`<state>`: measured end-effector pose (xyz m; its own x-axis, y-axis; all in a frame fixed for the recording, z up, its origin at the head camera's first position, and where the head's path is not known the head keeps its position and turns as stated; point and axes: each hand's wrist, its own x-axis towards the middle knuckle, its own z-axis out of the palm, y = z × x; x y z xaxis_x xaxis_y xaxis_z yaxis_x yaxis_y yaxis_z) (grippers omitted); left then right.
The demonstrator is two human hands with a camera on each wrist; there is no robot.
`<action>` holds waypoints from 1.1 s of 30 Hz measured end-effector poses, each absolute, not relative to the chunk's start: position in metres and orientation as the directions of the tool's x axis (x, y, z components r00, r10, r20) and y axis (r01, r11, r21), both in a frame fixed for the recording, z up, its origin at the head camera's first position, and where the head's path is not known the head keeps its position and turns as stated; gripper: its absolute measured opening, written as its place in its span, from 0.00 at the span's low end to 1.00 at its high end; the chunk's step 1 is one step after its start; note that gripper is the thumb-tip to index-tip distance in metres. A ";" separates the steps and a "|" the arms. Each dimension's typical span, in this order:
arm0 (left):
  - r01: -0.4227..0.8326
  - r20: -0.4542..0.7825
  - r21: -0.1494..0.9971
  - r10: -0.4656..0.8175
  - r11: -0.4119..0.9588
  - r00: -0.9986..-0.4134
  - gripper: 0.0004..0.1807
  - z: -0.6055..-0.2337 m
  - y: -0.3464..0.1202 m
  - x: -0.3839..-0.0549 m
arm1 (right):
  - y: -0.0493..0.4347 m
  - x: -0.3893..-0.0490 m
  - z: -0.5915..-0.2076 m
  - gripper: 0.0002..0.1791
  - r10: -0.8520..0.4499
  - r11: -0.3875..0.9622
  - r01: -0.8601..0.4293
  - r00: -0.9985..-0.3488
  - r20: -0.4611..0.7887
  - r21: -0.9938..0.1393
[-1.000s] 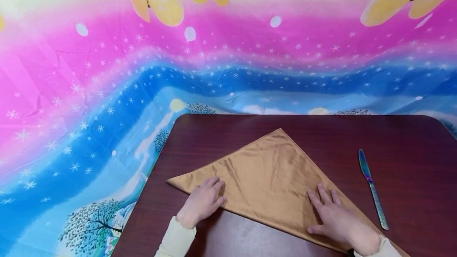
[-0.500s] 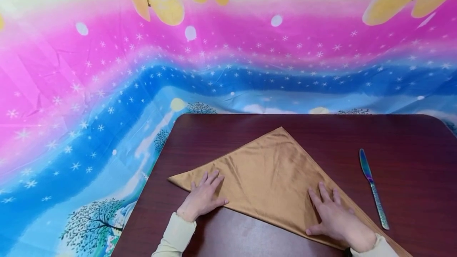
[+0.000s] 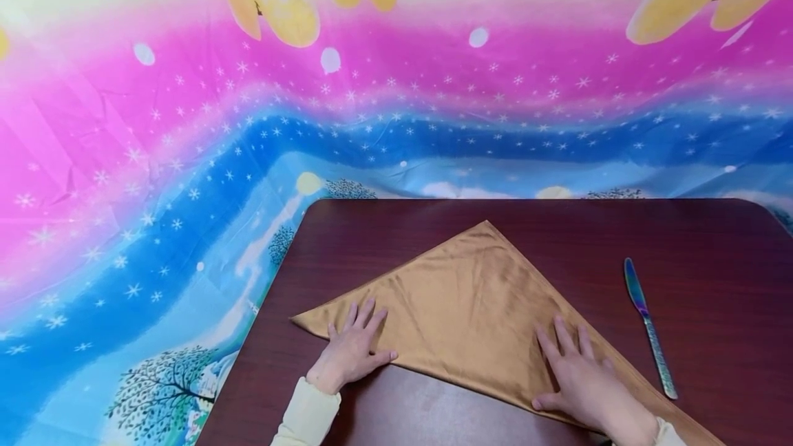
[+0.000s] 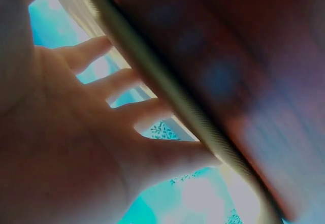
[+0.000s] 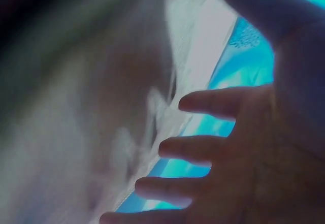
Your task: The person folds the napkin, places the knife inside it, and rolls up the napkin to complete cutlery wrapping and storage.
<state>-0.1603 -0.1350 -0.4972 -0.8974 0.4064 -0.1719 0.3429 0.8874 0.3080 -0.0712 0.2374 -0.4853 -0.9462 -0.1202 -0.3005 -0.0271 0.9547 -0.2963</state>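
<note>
A golden-brown satin cloth napkin (image 3: 464,315), folded into a triangle, lies on the dark wooden table with its peak pointing away from me. My left hand (image 3: 350,349) rests with spread fingers on its left part, thumb along the near folded edge. On the right part my right hand (image 3: 585,387) lies with fingers spread. In the left wrist view the fingertips of the left hand (image 4: 101,127) touch the cloth (image 4: 167,87) near its edge. The right wrist view shows the right hand (image 5: 244,153) with straight fingers against the blurred cloth (image 5: 122,92).
A table knife (image 3: 647,325) with an iridescent blade lies right of the napkin. The table (image 3: 557,219) has rounded far corners. Behind it hangs a printed backdrop (image 3: 396,88) in pink and blue with snowflakes.
My left hand's fingers have straightened and spread over the cloth, where they were more bent a second ago. The right hand has barely shifted.
</note>
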 end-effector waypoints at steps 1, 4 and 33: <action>0.339 -0.177 0.308 0.404 0.889 -0.898 0.42 -0.497 -0.135 -0.159 | 0.237 -0.070 -0.485 0.62 -0.118 0.958 -0.030 -0.948 -0.296 -0.286; 0.330 -0.178 0.307 0.395 0.893 -0.901 0.42 -0.495 -0.135 -0.156 | 0.237 -0.067 -0.486 0.59 -0.106 0.959 -0.016 -0.947 -0.304 -0.284; 0.372 -0.143 0.310 0.430 0.875 -0.892 0.42 -0.498 -0.132 -0.167 | 0.236 -0.068 -0.486 0.63 -0.027 0.955 0.077 -0.939 -0.343 -0.286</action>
